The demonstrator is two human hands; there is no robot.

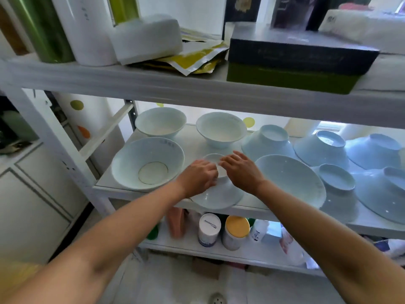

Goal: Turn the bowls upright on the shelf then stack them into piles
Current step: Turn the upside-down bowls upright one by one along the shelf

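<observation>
Pale blue bowls stand on the middle shelf (pixel 197 148). Three are upright: a large one (pixel 148 162) at the front left and two smaller ones (pixel 160 121) (pixel 221 128) behind. An upside-down bowl (pixel 219 194) lies at the front edge, its rim overhanging. My left hand (pixel 198 175) grips its foot ring from the left, and my right hand (pixel 242 170) touches the foot from the right, fingers spread. A tilted bowl (pixel 289 178) leans just right of my right hand. Several more bowls (pixel 266 141) (pixel 322 150) (pixel 337 185) (pixel 374 150) lie upside down to the right.
The upper shelf (pixel 153 84) hangs low over the bowls, carrying a dark box (pixel 295 60), white rolls and packets. Below stand a white bottle (pixel 209 229), a yellow-lidded jar (pixel 236 232) and other containers. A white shelf post (pixel 54 137) rises at the left.
</observation>
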